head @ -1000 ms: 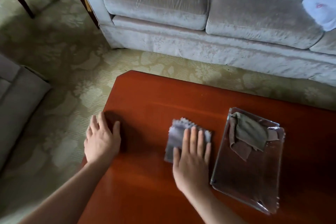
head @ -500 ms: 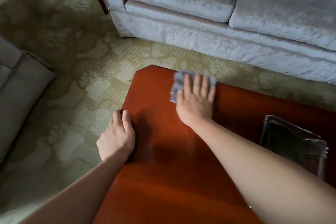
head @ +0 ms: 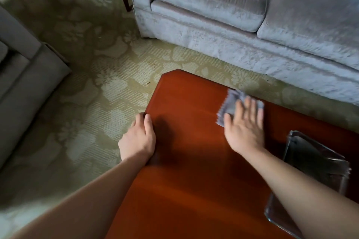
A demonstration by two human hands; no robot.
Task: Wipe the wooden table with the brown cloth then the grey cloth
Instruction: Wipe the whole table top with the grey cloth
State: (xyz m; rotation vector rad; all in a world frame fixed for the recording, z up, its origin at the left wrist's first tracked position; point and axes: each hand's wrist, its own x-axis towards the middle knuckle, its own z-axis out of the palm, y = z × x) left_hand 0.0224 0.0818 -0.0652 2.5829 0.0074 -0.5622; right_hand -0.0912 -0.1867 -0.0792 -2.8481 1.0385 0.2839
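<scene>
Head cam view, more or less what I see standing here: grey sofa (head: 252, 25) at the back, patterned carpet (head: 97, 83) underneath, red-brown table (head: 194, 180) up front. A clear tray (head: 310, 161) sits on the table's right side, too dark to tell if the brown cloth is in it. Left hand (head: 138, 139) rests loose on the table's left edge, holding nothing. Right hand (head: 243, 128) is flat, fingers straight, pressing the grey cloth (head: 231, 101) down right by the far edge, nearest the sofa.

My worry: the cloth is only pinned by a flat palm, so a push any further out could slide it off onto the carpet. A wide sweep back right could also clip the tray and shove it along.
</scene>
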